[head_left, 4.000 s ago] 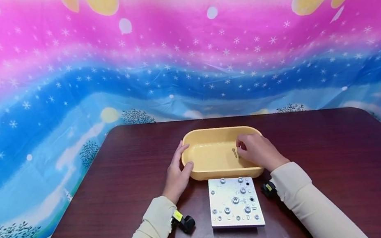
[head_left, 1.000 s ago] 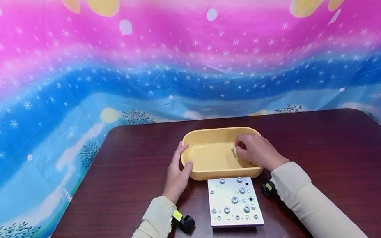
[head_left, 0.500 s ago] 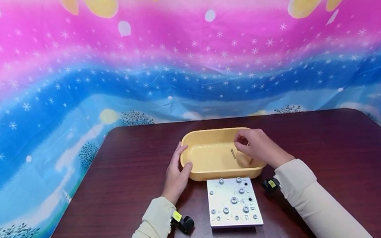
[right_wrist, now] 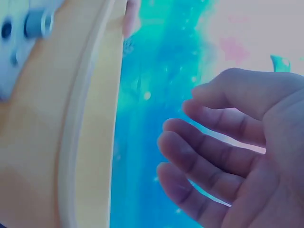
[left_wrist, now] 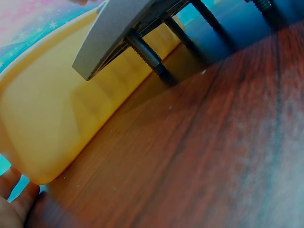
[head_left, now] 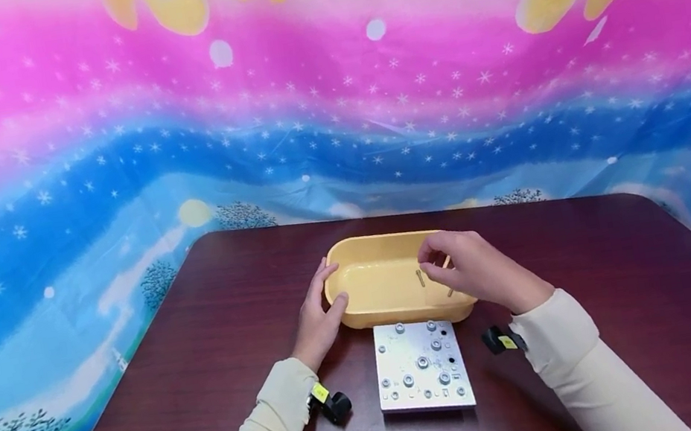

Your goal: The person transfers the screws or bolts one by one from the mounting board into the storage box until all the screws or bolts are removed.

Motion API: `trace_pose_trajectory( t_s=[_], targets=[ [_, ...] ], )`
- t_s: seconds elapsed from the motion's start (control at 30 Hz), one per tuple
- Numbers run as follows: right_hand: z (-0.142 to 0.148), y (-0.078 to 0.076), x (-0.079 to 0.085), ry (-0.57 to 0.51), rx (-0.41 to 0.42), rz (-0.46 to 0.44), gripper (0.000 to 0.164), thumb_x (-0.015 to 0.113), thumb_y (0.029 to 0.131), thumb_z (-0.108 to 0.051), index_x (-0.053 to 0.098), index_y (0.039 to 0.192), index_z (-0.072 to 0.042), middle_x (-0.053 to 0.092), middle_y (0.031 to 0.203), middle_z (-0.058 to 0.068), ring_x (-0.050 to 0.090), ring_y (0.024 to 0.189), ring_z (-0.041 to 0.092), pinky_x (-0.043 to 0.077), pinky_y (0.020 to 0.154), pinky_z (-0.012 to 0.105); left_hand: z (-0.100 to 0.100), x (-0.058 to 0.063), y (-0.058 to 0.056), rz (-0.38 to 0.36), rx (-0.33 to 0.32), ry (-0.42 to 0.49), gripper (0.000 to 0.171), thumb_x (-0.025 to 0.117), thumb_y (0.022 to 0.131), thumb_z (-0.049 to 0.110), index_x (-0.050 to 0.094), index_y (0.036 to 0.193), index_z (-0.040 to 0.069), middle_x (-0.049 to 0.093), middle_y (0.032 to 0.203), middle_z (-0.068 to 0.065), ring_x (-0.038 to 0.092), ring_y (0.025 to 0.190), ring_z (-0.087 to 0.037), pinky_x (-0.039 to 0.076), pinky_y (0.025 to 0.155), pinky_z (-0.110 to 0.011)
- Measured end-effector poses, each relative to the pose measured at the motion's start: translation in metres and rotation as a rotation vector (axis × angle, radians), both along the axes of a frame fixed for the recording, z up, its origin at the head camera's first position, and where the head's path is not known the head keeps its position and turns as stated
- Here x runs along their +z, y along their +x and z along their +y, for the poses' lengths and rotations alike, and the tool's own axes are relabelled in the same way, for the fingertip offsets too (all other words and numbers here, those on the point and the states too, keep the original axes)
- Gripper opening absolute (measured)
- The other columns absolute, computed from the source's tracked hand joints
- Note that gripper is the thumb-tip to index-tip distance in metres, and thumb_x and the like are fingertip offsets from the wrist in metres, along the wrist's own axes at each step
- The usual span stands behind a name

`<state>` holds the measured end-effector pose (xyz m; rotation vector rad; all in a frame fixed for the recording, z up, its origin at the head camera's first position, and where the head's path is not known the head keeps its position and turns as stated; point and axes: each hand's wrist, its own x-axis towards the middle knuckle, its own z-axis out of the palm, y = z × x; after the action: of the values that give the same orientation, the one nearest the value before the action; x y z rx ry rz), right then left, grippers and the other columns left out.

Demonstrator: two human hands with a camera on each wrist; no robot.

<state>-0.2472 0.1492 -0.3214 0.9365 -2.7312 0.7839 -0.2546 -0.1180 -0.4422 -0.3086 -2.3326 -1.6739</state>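
Observation:
A yellow oblong bin [head_left: 394,309] stands on the dark table. My left hand [head_left: 320,314] grips its left end, thumb over the near rim and fingers along the outside. Inside lie a small brass-coloured screw [head_left: 419,278] and a second screw [head_left: 450,292] near the right end. Over that right end hovers my right hand [head_left: 479,270], fingers loosely bent. The right wrist view shows nothing between these fingers [right_wrist: 180,149], and the thumb lies close to the index finger. Just in front of the bin is a silver metal plate [head_left: 419,403] with several socket-head bolts in it.
In the left wrist view, threaded bolt legs [left_wrist: 147,52] hold the plate above the table [left_wrist: 190,166]. Two dark holes show near the plate's right edge. A printed cloth [head_left: 324,83] hangs behind the table's far edge. Each wrist carries a small black camera [head_left: 334,407].
My right hand has risen from the bin's floor and shifted slightly right and nearer, its fingers loosening. The second screw, hidden under it before, now shows in the bin. The left hand keeps its grip.

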Motion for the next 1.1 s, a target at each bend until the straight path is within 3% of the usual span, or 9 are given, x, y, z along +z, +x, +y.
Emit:
trace_pose_trajectory(
  t_s=[0.17, 0.47, 0.7, 0.8, 1.03, 1.1],
  targets=[
    [-0.002, 0.019, 0.000, 0.062, 0.071, -0.030, 0.004, 0.067, 0.089, -0.013, 0.067, 0.092, -0.012, 0.060, 0.084, -0.011, 0.058, 0.079, 0.005, 0.054, 0.073, 0.031, 0.001, 0.000, 0.000, 0.002, 0.003, 0.008, 0.051, 0.059, 0.092, 0.018, 0.047, 0.141, 0.026, 0.028, 0.154, 0.018, 0.024, 0.142, -0.008, 0.022, 0.114, -0.040],
    [0.000, 0.049, -0.006, 0.190, 0.159, -0.092, 0.006, 0.068, 0.087, -0.013, 0.066, 0.091, -0.016, 0.058, 0.084, -0.014, 0.057, 0.078, 0.007, 0.052, 0.070, 0.026, 0.001, 0.000, -0.002, -0.003, -0.005, 0.018, 0.051, 0.059, 0.093, 0.016, 0.047, 0.142, 0.022, 0.027, 0.154, 0.015, 0.023, 0.142, -0.009, 0.022, 0.114, -0.039],
    [-0.003, 0.069, -0.002, 0.272, 0.218, -0.166, 0.007, 0.068, 0.086, -0.013, 0.065, 0.086, -0.019, 0.055, 0.079, -0.015, 0.054, 0.070, 0.008, 0.046, 0.064, 0.021, 0.005, 0.035, 0.023, -0.022, -0.021, 0.033, 0.051, 0.056, 0.093, 0.005, 0.045, 0.142, 0.005, 0.027, 0.157, -0.004, 0.023, 0.144, -0.024, 0.021, 0.114, -0.043],
    [-0.005, 0.077, 0.001, 0.314, 0.237, -0.199, 0.011, 0.069, 0.084, -0.012, 0.063, 0.082, -0.020, 0.053, 0.075, -0.015, 0.050, 0.066, 0.005, 0.044, 0.061, 0.020, 0.005, 0.034, 0.022, -0.021, -0.013, 0.029, 0.050, 0.056, 0.093, 0.005, 0.046, 0.142, 0.005, 0.028, 0.156, -0.003, 0.024, 0.144, -0.024, 0.021, 0.114, -0.042],
    [-0.007, 0.092, 0.001, 0.391, 0.204, -0.218, 0.017, 0.072, 0.080, -0.011, 0.058, 0.076, -0.020, 0.048, 0.067, -0.014, 0.042, 0.057, 0.001, 0.039, 0.053, 0.020, 0.001, 0.005, 0.001, -0.013, -0.007, 0.032, 0.052, 0.059, 0.093, 0.010, 0.046, 0.143, 0.013, 0.027, 0.156, 0.005, 0.023, 0.144, -0.017, 0.021, 0.114, -0.042],
    [-0.008, 0.094, 0.000, 0.407, 0.190, -0.224, 0.019, 0.072, 0.079, -0.010, 0.056, 0.074, -0.020, 0.046, 0.064, -0.012, 0.039, 0.055, 0.002, 0.037, 0.050, 0.020, 0.001, 0.002, -0.001, -0.007, -0.008, 0.032, 0.052, 0.060, 0.093, 0.012, 0.046, 0.143, 0.016, 0.027, 0.156, 0.008, 0.023, 0.144, -0.015, 0.021, 0.114, -0.041]
  ],
)
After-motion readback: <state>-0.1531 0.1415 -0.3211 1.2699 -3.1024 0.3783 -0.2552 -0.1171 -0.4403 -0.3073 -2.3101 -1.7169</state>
